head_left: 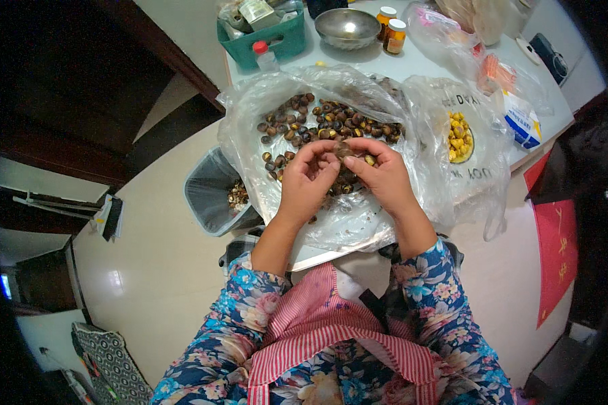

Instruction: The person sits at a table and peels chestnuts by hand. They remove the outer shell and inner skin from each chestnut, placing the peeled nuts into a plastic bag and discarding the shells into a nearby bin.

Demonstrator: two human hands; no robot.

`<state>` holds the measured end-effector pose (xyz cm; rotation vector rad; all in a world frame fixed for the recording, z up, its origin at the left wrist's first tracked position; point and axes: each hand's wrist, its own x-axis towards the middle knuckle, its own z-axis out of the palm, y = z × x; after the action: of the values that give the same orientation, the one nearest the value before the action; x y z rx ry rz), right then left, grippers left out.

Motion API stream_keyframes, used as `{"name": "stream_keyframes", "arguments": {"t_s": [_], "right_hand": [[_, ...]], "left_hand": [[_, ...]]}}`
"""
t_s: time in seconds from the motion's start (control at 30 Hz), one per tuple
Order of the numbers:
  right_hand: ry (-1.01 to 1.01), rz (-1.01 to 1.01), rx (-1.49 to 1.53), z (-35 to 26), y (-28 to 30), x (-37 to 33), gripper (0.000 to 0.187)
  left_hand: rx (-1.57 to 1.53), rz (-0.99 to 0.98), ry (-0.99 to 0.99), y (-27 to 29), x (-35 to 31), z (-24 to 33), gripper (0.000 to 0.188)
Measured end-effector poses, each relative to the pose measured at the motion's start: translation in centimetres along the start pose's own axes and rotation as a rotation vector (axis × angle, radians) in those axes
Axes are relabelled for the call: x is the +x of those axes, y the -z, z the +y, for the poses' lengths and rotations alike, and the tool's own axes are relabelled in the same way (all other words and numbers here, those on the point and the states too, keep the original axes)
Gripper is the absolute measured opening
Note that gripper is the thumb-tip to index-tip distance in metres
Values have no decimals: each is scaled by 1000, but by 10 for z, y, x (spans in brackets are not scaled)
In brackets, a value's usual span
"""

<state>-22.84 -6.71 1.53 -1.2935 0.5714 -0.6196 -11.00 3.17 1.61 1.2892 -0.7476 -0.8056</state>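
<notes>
Both my hands meet over a spread of dark brown chestnuts (348,121) that lie on a clear plastic bag (358,233) on the table. Between the fingertips is a brown chestnut (342,148), partly covered by the fingers. My left hand (308,177) is closed, thumb and fingers pinching it from the left. From the other side my right hand (385,177) pinches it too, its thumb pressed against the brown skin. Several chestnuts have split shells that show yellow inside. Peeled yellow chestnuts (460,137) sit to the right, within a printed plastic bag (479,179).
A lined bin (206,202) with shell pieces stands left of the table. Along the back are a green basket (287,40), a red-capped bottle (266,59), a metal bowl (348,28) and two white-lidded jars (394,42). A blue-and-white packet (522,121) lies near the right edge.
</notes>
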Motion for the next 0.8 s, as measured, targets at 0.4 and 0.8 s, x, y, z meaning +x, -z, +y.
{"name": "stream_keyframes", "arguments": {"t_s": [0.4, 0.8], "right_hand": [[182, 1, -176, 6, -8, 6, 28], [137, -96, -115, 5, -13, 11, 37]], "left_hand": [[-119, -37, 76, 15, 6, -4, 21], [-177, -43, 208, 20, 16, 0, 16]]}}
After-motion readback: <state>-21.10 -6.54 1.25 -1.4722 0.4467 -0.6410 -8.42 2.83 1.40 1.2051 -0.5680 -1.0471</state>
